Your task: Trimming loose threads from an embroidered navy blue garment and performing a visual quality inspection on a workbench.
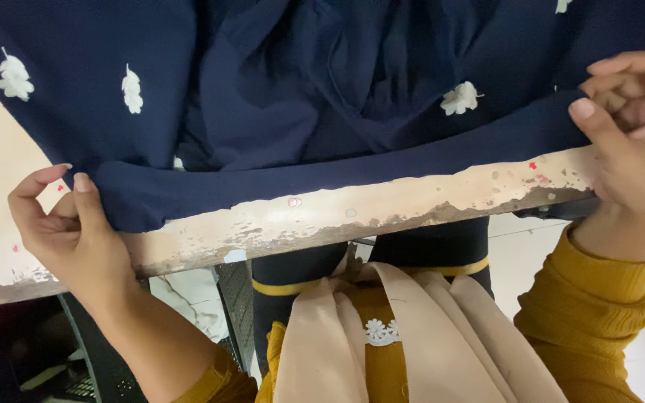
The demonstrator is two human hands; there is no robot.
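The dark blue cloth [315, 97] with white flowers lies on the worn table [382, 205]. The left hand [69, 227] pinches its folded edge, and the right hand [632, 142] pinches too. The cloth's top is cut off.

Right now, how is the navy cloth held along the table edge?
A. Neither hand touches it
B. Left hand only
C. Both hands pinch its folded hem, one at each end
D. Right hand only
C: the left hand and the right hand each pinch the folded hem of the navy cloth at opposite ends, along the worn table edge.
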